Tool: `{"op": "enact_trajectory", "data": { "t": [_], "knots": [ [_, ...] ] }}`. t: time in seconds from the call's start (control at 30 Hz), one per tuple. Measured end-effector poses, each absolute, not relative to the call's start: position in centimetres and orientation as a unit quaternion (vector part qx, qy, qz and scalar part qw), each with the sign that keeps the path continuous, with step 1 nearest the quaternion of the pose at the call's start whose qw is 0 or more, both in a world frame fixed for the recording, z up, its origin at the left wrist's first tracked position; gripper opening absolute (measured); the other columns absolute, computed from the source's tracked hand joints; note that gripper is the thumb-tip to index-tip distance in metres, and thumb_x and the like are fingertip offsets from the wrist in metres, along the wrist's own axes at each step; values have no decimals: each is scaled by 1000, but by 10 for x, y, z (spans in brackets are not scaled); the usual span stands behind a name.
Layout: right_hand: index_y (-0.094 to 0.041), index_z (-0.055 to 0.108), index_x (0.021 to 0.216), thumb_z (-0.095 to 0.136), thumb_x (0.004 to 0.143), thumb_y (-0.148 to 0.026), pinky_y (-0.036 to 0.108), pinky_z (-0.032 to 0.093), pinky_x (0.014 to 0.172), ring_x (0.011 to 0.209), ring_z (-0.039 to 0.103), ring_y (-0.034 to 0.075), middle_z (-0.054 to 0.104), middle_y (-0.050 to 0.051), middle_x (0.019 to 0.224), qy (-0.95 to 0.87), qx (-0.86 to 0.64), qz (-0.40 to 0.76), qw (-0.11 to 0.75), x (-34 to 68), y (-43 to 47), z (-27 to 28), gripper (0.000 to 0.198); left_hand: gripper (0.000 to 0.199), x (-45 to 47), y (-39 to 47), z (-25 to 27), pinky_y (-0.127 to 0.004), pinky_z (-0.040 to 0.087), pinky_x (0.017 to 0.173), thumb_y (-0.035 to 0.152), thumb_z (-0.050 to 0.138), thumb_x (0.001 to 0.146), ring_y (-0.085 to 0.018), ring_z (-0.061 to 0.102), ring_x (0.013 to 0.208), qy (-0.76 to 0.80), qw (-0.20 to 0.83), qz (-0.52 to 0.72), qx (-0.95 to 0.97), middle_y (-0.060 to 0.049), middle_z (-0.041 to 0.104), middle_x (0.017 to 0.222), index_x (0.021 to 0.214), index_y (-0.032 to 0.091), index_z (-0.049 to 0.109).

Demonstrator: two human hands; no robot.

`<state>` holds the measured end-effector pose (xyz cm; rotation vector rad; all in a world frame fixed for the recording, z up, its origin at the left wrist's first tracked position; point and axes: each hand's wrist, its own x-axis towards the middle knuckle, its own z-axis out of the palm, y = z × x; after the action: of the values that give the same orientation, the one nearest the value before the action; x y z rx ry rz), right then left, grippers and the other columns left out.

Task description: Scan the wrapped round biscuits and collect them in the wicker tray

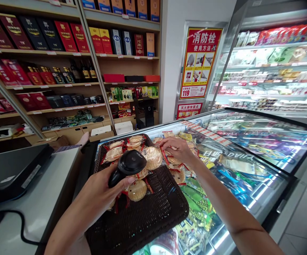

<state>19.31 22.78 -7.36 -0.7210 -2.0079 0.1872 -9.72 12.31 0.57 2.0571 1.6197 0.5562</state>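
My left hand [110,189] is wrapped round the handle of a black barcode scanner [132,162], whose head points away over a dark brown woven basket [153,209]. Fingers of my right hand [178,150] are pinched on the edge of a clear-wrapped round cracker packet [153,158], just past the scanner's head. Several more wrapped crackers [137,190] with red-edged wrappers lie in the basket, partly hidden by the scanner and my left hand. Beside the basket, under my right hand, other cracker packets [178,174] lie on the freezer's glass top.
The basket rests on a glass-topped chest freezer [238,177] full of colourful packets. At left stands a white counter [44,198] with a black device [15,173] and a cable. Shelves of boxes [63,35] rise behind, and a lit refrigerated display [275,71] stands at right.
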Motion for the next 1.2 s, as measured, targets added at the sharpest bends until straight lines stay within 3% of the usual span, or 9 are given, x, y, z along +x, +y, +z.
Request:
{"op": "enact_trajectory", "data": {
  "t": [0.27,0.47,0.63,0.8,1.03,1.1,1.2],
  "knots": [
    [-24,67,81,49,98,-34,37,53,91,98,67,17,73,5,100,-821,-316,80,468,194,227,-73,27,36,-101,123,3,-23,33,48,54,58,81,-14,47,51,586,243,198,747,4,56,54,88,20,69],
    [-22,65,83,44,96,-21,36,51,93,100,65,19,70,6,101,-817,-368,20,444,196,227,-70,25,44,-102,124,1,-22,34,48,61,55,81,-14,47,51,605,238,219,727,2,59,59,88,18,66],
    [-16,65,99,36,92,-6,37,50,83,95,64,25,65,13,108,-711,-625,-103,306,205,226,-71,32,43,-102,126,-1,-22,34,48,59,58,80,-14,47,53,615,231,236,716,2,61,60,91,19,66],
    [-13,65,106,35,90,-1,39,50,80,96,65,29,64,19,108,-663,-721,-100,175,212,223,-80,36,56,-105,128,-2,-23,33,49,70,52,79,-16,48,54,639,200,242,703,1,61,59,98,19,67],
    [-13,66,101,37,92,-5,37,49,77,95,67,28,68,16,98,-681,-719,-120,70,205,213,-76,31,68,-103,129,0,-26,36,53,80,44,77,-19,54,59,650,176,221,706,-1,65,62,97,19,68],
    [-15,64,105,35,93,-5,35,48,76,94,67,27,69,14,100,-720,-682,-100,82,191,208,-72,33,66,-102,129,-1,-27,38,55,78,44,79,-19,56,60,648,183,209,709,-1,67,64,98,20,68],
    [-20,62,108,40,99,-20,34,48,79,94,66,23,70,10,104,-794,-592,-8,138,163,199,-76,24,68,-103,131,-5,-29,40,60,80,44,78,-24,62,68,673,157,172,702,-4,71,74,106,22,67]
  ]
}}
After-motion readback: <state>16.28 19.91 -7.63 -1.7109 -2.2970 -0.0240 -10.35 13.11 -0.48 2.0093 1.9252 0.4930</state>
